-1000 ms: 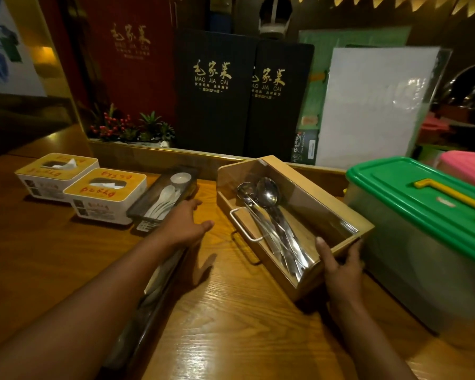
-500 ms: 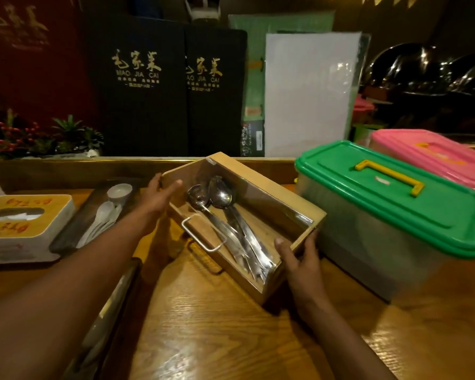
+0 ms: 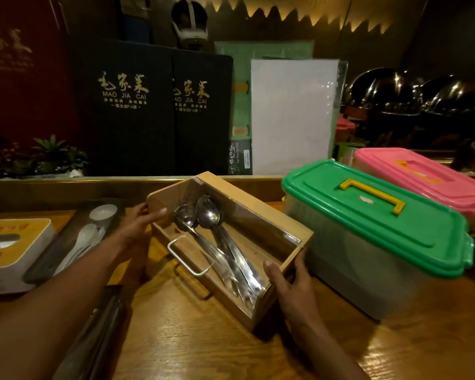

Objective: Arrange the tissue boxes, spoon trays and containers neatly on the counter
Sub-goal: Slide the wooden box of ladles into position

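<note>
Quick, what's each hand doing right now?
Left hand: grips the far end of the tray.
Right hand: grips the tray's near end.

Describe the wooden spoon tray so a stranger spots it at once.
Find the green-lidded container on the counter. The wooden spoon tray sits just left of it. Only it has pale wood walls, a wire handle and metal spoons.

Free room: the counter [image 3: 192, 341] lay bare in front of the wooden spoon box [image 3: 247, 201], and a narrow strip ran between that box and the dark spoon tray [image 3: 50, 261]. Obstacles: the green-lidded container [image 3: 362, 226] stood just beside the box's right end, the pink-lidded container [image 3: 433, 176] behind it. The raised ledge [image 3: 66, 187] closed the back.
</note>
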A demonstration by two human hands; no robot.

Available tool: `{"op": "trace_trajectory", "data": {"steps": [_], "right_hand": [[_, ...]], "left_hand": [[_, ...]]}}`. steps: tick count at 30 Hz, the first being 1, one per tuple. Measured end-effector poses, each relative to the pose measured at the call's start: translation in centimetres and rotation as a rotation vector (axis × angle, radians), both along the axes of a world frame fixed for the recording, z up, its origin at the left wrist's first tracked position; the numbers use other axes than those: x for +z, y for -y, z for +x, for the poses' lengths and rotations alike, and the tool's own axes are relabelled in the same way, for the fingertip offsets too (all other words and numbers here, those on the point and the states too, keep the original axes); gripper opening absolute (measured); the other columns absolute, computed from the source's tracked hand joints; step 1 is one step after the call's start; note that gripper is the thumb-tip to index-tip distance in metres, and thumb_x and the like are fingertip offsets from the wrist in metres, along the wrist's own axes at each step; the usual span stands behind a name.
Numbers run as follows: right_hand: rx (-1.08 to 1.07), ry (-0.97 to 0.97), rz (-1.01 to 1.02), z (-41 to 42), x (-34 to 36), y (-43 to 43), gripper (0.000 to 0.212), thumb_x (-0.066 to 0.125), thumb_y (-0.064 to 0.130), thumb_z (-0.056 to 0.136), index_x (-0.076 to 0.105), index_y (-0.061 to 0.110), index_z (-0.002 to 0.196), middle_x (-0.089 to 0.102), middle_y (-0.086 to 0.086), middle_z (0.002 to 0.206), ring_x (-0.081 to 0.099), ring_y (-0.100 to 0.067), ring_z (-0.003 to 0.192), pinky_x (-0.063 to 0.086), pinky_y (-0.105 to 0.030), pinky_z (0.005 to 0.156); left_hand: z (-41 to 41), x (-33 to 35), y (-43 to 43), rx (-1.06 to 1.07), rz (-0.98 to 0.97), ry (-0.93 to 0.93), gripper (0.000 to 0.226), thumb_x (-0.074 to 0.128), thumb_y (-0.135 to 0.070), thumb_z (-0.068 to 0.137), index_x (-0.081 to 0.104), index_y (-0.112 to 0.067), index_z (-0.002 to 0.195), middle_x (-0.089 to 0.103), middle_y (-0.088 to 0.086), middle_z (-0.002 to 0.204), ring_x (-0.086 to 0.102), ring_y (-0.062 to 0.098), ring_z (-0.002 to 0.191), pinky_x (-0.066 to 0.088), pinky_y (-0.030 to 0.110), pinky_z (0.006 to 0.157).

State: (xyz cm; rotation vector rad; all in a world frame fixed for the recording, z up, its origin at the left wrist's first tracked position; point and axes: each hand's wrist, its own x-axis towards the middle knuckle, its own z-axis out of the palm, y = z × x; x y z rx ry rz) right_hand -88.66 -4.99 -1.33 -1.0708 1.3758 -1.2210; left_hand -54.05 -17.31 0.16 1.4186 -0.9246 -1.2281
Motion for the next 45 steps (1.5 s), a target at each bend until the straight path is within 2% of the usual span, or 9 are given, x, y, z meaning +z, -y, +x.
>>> {"op": "trace_trajectory", "data": {"steps": [5, 9, 14, 18, 23, 27, 33, 37, 45], "right_hand": [[0.011, 0.118, 0.027, 0.1, 0.3, -0.1, 0.114, 0.081, 0.059, 0.064, 0.015, 0.053, 0.157, 0.025, -0.004, 0.168, 0.039, -0.039, 0.144, 0.046, -0.056, 0.105], [0.002, 0.154, 0.012, 0.2, 0.6, -0.4, 0.109, 0.083, 0.051, 0.07, 0.018, 0.053, 0.157, 0.027, -0.003, 0.167, 0.039, -0.037, 0.144, 0.047, -0.048, 0.099], [0.037, 0.152, -0.03, 0.1, 0.9, -0.7, 0.114, 0.082, 0.05, 0.067, 0.016, 0.047, 0.159, 0.024, -0.004, 0.168, 0.035, -0.037, 0.146, 0.045, -0.045, 0.098], [0.087, 0.131, -0.074, 0.0, 1.2, 0.1, 0.103, 0.08, 0.047, 0.074, 0.023, 0.042, 0.16, 0.036, -0.003, 0.163, 0.042, -0.031, 0.141, 0.044, -0.038, 0.095], [0.149, 0.167, 0.012, 0.1, 1.8, 1.9, 0.087, 0.081, 0.043, 0.073, 0.041, 0.048, 0.15, 0.056, -0.003, 0.146, 0.054, -0.033, 0.13, 0.045, -0.062, 0.107], [0.202, 0.128, 0.031, 0.4, 2.6, 3.8, 0.076, 0.074, 0.034, 0.072, 0.052, 0.042, 0.144, 0.063, -0.005, 0.138, 0.058, -0.034, 0.126, 0.046, -0.064, 0.107], [0.266, 0.138, 0.057, -0.5, 4.3, 7.6, 0.051, 0.059, 0.007, 0.09, 0.064, 0.034, 0.132, 0.069, -0.016, 0.123, 0.069, -0.038, 0.107, 0.057, -0.055, 0.092], [0.249, 0.186, 0.102, -1.2, 5.0, 9.8, 0.058, 0.052, 0.004, 0.09, 0.062, 0.037, 0.135, 0.065, -0.019, 0.128, 0.065, -0.041, 0.112, 0.056, -0.058, 0.093], [0.234, 0.219, 0.179, -1.8, 5.4, 11.1, 0.062, 0.044, 0.002, 0.095, 0.051, 0.04, 0.143, 0.06, -0.018, 0.129, 0.062, -0.04, 0.111, 0.056, -0.046, 0.075]], "left_hand": [[-0.6, 0.6, 0.7, 0.032, -0.05, -0.054, 0.089, 0.079, -0.05, 0.07, 0.044, -0.019, 0.145, 0.06, 0.014, 0.133, 0.063, 0.03, 0.112, 0.052, 0.038, 0.076], [-0.8, 1.1, 1.6, 0.069, -0.035, -0.026, 0.08, 0.084, -0.034, 0.075, 0.044, -0.015, 0.142, 0.061, 0.012, 0.127, 0.067, 0.03, 0.106, 0.056, 0.039, 0.07], [-0.4, 1.4, 1.3, 0.119, -0.035, 0.004, 0.093, 0.091, -0.034, 0.055, 0.049, -0.015, 0.136, 0.061, 0.011, 0.125, 0.066, 0.031, 0.107, 0.058, 0.05, 0.086], [0.8, 1.1, -0.4, 0.17, -0.024, 0.059, 0.105, 0.093, -0.052, 0.04, 0.052, -0.018, 0.13, 0.062, 0.01, 0.123, 0.068, 0.032, 0.104, 0.06, 0.053, 0.083], [2.0, 1.1, -4.2, 0.268, -0.016, 0.206, 0.107, 0.087, -0.071, 0.032, 0.057, -0.021, 0.122, 0.067, 0.009, 0.112, 0.07, 0.031, 0.095, 0.06, 0.047, 0.074], [2.0, 1.2, -6.9, 0.348, -0.012, 0.155, 0.088, 0.087, -0.06, 0.043, 0.052, -0.027, 0.117, 0.059, 0.007, 0.117, 0.061, 0.033, 0.104, 0.053, 0.057, 0.089], [1.7, 1.3, -9.4, 0.356, -0.06, 0.182, 0.073, 0.088, -0.048, 0.055, 0.05, -0.03, 0.114, 0.058, 0.004, 0.112, 0.061, 0.031, 0.101, 0.055, 0.056, 0.087], [0.3, 1.0, -10.0, 0.375, -0.072, 0.262, 0.067, 0.09, -0.037, 0.066, 0.052, -0.017, 0.117, 0.063, 0.007, 0.107, 0.063, 0.026, 0.093, 0.057, 0.049, 0.08], [-0.8, 0.6, -10.2, 0.342, -0.022, 0.317, 0.065, 0.088, -0.038, 0.068, 0.048, -0.022, 0.115, 0.059, 0.002, 0.105, 0.06, 0.023, 0.093, 0.055, 0.05, 0.082]]}}
